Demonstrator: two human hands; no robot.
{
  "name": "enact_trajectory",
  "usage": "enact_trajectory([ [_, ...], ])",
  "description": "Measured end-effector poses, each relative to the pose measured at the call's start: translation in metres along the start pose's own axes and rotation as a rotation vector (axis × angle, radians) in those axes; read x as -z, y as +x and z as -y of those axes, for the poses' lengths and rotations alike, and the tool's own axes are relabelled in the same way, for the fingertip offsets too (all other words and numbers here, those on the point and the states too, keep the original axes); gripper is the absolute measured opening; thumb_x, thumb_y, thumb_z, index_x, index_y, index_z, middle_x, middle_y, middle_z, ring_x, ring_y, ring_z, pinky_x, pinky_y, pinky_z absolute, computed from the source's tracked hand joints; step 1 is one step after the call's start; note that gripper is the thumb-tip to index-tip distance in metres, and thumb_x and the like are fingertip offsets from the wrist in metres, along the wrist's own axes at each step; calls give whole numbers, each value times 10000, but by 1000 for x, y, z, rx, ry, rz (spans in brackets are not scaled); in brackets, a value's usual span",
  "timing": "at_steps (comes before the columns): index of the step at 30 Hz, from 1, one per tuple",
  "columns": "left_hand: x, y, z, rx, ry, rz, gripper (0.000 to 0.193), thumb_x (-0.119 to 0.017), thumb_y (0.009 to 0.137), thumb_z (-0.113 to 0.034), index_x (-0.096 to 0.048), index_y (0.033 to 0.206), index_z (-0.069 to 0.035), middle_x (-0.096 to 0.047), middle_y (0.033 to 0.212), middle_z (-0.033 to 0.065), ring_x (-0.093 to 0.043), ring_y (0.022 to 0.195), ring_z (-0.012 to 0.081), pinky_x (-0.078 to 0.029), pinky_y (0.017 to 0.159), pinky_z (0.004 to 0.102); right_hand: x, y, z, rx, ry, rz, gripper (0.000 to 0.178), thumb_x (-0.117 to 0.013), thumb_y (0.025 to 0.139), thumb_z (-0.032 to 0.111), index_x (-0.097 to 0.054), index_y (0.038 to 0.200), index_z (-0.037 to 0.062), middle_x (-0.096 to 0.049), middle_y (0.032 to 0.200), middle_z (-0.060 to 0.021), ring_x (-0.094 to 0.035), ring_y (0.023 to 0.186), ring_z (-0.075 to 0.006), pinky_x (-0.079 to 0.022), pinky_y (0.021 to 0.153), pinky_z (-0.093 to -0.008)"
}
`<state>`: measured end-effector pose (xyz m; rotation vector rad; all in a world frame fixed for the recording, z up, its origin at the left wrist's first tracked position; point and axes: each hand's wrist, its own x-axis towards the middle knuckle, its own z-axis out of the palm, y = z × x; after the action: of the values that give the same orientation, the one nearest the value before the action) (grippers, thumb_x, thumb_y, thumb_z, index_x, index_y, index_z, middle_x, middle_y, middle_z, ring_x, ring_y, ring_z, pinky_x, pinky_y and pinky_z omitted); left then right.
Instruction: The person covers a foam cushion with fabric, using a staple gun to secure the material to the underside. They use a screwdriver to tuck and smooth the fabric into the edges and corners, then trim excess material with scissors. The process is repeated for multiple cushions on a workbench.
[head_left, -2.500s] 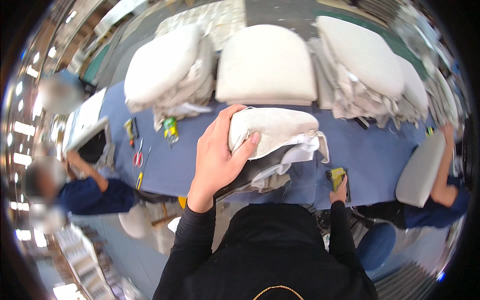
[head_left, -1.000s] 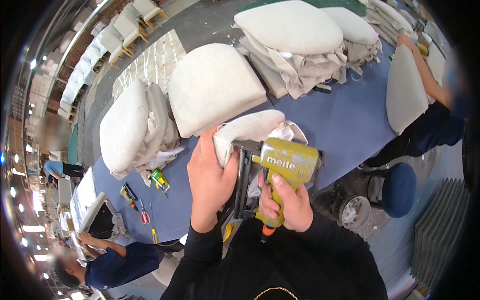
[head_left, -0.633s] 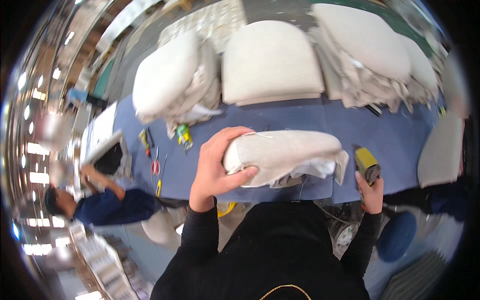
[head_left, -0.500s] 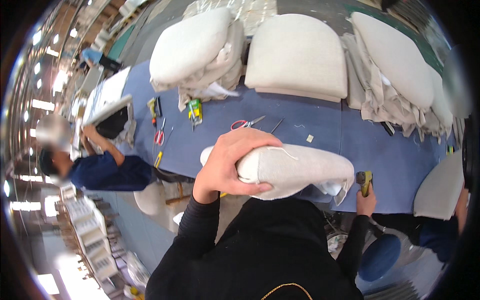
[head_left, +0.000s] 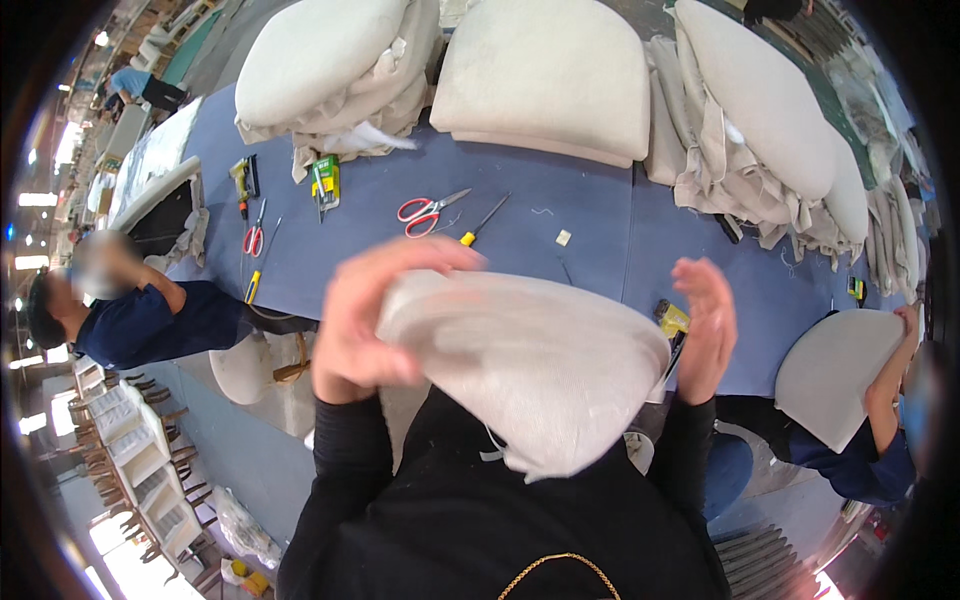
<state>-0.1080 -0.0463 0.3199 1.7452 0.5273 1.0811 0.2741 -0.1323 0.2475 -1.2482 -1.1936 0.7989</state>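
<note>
A pale, fabric-covered seat cushion (head_left: 530, 350) is tilted in front of my chest, its surface smeared by motion. My left hand (head_left: 362, 325) is blurred; its fingers and thumb grip the cushion's left end. Beyond the cushion's right end my right hand (head_left: 706, 335) is raised with its fingers stretched up, apart from the fabric and holding nothing. A yellow-and-black staple gun (head_left: 673, 320) rests at the table's near edge beside that hand, partly hidden by it.
On the blue table (head_left: 580, 205) lie red-handled scissors (head_left: 425, 212), a yellow-handled screwdriver (head_left: 485, 220) and a green-yellow packet (head_left: 325, 183). Padded cushions (head_left: 545, 80) are stacked along the back. Co-workers sit left and right, the right one (head_left: 875, 410) holding another cushion.
My right hand has let go of the staple gun and come up beside the cushion. The cushion has turned, showing a broad face. The view has shifted rightward.
</note>
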Motion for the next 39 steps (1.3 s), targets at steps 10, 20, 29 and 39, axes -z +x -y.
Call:
enact_trajectory([
  [10,131,-248,168,911,-340,-810,639,-503,1127,-490,-533,1562,-22,-649,1489,160,-600,1389,253,-444,1167,410,24,-111,-54,-84,-232,-209,567,-420,1123,370,-719,1171,-110,-772,1108,-194,-717,1054,-280,-526,1006,-417],
  [20,63,-61,169,271,-976,-740,547,-445,1136,-559,-692,1268,-88,-761,1196,117,-732,1146,280,-578,1029,494,45,-142,-35,-495,435,-136,647,-409,1158,537,-503,1538,21,-631,1473,-171,-621,1306,-251,-499,1129,-438],
  [29,-67,55,44,-55,287,-194,288,-639,999,-303,-691,976,-21,-701,940,162,-611,818,371,-504,794,456,39,-57,91,85,-288,-375,829,-701,1013,500,-393,1625,32,-554,1560,-230,-509,1476,-298,-425,1186,-426],
  [39,-94,-19,172,-14,235,-420,91,-745,910,-104,-703,979,-63,-684,1080,109,-647,1013,272,-504,921,392,45,-131,67,-317,-328,-694,556,-884,786,192,-698,1278,12,-764,1160,-191,-747,1009,-266,-591,920,-410],
])
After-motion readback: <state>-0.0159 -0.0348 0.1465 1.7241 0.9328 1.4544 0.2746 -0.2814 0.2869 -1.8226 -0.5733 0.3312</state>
